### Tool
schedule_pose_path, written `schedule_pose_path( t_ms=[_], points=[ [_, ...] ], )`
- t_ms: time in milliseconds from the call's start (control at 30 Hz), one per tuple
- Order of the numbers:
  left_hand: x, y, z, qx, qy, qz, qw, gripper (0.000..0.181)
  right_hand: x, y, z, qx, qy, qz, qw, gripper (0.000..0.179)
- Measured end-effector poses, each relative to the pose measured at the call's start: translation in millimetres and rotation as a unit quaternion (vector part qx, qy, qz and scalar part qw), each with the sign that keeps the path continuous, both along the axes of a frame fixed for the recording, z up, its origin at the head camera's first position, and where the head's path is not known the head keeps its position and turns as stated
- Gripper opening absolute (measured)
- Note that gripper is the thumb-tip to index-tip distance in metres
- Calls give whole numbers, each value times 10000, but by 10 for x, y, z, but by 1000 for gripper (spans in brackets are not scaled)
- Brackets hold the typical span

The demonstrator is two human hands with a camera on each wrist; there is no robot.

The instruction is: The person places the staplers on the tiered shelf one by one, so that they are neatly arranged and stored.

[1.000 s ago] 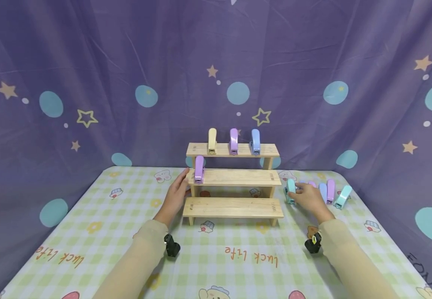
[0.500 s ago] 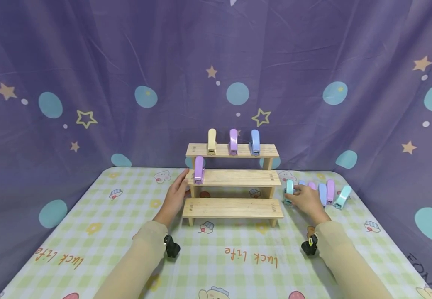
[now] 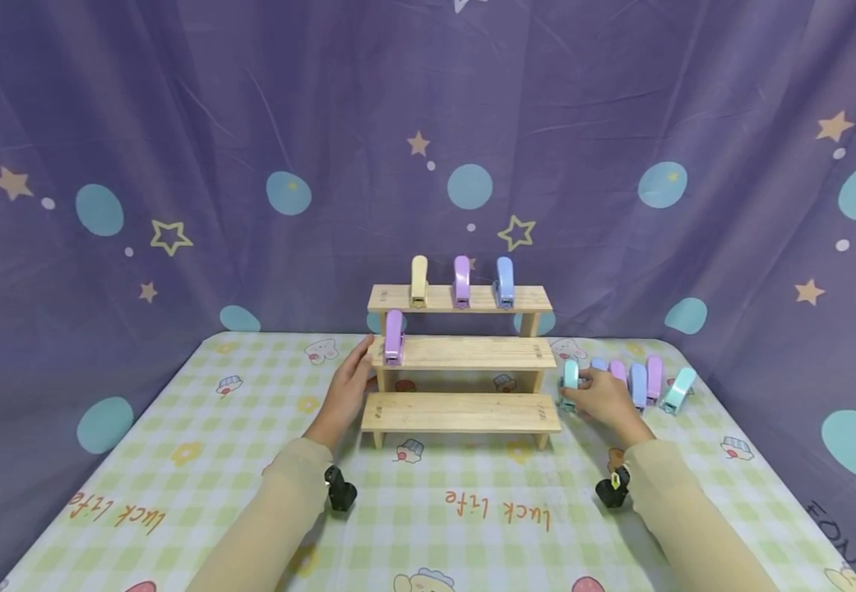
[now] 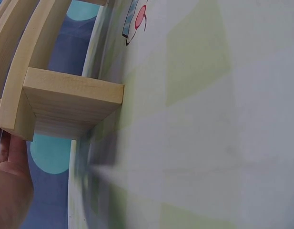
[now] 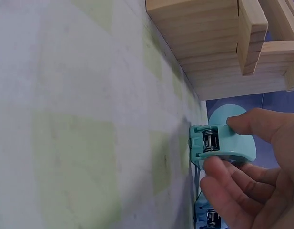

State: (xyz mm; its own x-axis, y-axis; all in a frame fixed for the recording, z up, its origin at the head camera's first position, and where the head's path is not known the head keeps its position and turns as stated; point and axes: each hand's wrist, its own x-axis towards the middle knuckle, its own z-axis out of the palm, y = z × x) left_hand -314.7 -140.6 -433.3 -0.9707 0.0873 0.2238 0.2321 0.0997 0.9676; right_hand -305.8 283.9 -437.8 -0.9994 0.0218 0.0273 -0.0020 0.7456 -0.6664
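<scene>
A three-tier wooden shelf (image 3: 465, 413) stands mid-table. My left hand (image 3: 346, 390) rests against its left side at the middle tier, fingers fairly straight; the left wrist view shows only part of that hand (image 4: 11, 186) beside the wood. To the right of the shelf, my right hand (image 3: 605, 399) pinches a teal stapler (image 3: 570, 382) between thumb and fingers. In the right wrist view this stapler (image 5: 235, 142) stands at the tabletop, its spring end showing. On the top tier are a yellow stapler (image 3: 418, 282), a purple stapler (image 3: 461, 282) and a blue stapler (image 3: 505, 282).
Another purple stapler (image 3: 394, 337) sits at the left of the middle tier. Several staplers, among them a blue one (image 3: 638, 385), a purple one (image 3: 654, 380) and a teal one (image 3: 679, 390), stand right of my right hand. A purple curtain (image 3: 287, 107) hangs behind the checked tablecloth (image 3: 428, 477).
My right hand has shifted slightly left with the teal stapler, away from the other staplers. The left hand has stayed at the shelf's side.
</scene>
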Motion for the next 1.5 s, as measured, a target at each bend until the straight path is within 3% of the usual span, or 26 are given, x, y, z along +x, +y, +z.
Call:
schedule_pose_path(
  t_ms=[233, 667, 767, 900, 967, 1500],
  points=[
    [0, -9, 7, 78, -69, -72, 9999, 50, 31, 1, 6, 373, 117, -19, 9992, 67],
    [7, -13, -3, 51, -74, -110, 9999, 51, 73, 16, -11, 256, 134, 3, 9996, 65],
    [52, -3, 77, 124, -188, -176, 9996, 51, 86, 21, 0, 265, 121, 0, 9996, 66],
    [45, -8, 72, 129, -136, -173, 9997, 50, 117, 21, 71, 313, 177, 38, 9993, 65],
    [-2, -19, -5, 97, -9, -119, 9999, 50, 136, 19, 123, 343, 218, 57, 9992, 65],
    [14, -7, 16, 170, 59, -66, 9998, 50, 265, 41, 543, 126, 631, 53, 9979, 64]
  ],
)
